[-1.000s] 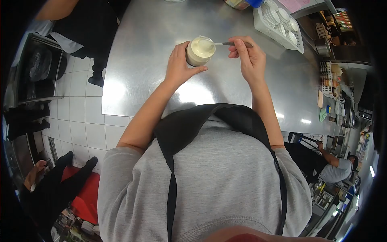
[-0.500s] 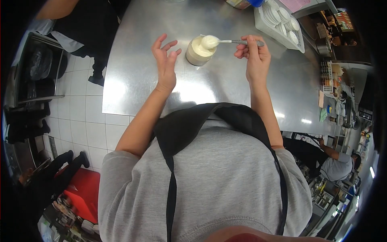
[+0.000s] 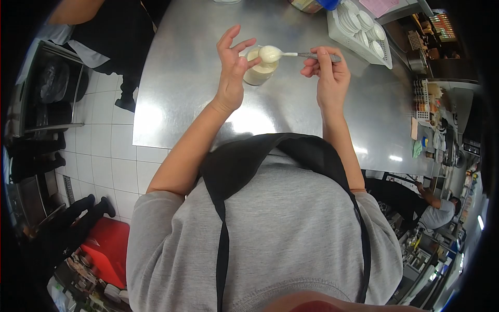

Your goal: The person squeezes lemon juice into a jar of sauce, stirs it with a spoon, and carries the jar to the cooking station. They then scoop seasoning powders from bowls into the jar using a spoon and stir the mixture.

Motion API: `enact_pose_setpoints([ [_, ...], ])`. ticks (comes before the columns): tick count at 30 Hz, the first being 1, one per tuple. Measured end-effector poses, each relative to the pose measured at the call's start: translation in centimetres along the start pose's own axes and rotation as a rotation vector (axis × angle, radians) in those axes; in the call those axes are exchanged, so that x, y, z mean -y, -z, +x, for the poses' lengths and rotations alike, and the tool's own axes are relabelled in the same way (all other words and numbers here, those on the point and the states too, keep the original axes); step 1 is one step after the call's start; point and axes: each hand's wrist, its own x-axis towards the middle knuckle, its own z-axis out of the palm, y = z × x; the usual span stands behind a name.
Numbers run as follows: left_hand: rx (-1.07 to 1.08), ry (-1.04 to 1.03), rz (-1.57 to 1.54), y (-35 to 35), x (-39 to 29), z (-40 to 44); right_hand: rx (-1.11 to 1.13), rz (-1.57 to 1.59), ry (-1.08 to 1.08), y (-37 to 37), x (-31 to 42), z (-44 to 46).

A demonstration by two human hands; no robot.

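Observation:
A glass jar [image 3: 258, 77] of pale cream stands on the steel table [image 3: 192, 47]. My right hand [image 3: 328, 67] grips the handle of a spoon [image 3: 306, 54], whose bowl carries a rounded heap of cream [image 3: 270, 54] over the jar's mouth. At the jar's left side, my left hand [image 3: 232, 70] is raised with its fingers spread, one fingertip close to the loaded spoon. Whether that fingertip touches the cream or the spoon I cannot tell.
A white basket [image 3: 358, 46] of stacked white dishes sits at the back right, near a pink paper [image 3: 379, 6]. Co-workers are at the upper left, lower left and right [image 3: 439, 213]. A red bin [image 3: 108, 249] stands on the floor at lower left.
My left hand let go of the jar, moved away left, then came back beside it with fingers spread. The spoon rose out of the jar with cream on it and shifted slightly right.

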Motion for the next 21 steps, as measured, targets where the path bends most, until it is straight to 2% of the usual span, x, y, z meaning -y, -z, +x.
enact_pose_setpoints([
  [6,0.018,0.025,0.001,0.4,0.0,-0.1,-0.003,-0.001,-0.008,0.0,0.0,0.0],
  [14,0.056,-0.08,0.114,0.8,0.9,0.7,0.005,-0.012,0.012,-0.3,0.1,0.0],
  [21,0.083,-0.042,0.102,1.0,0.4,1.0,-0.005,-0.026,0.026,-0.3,0.3,0.2],
])
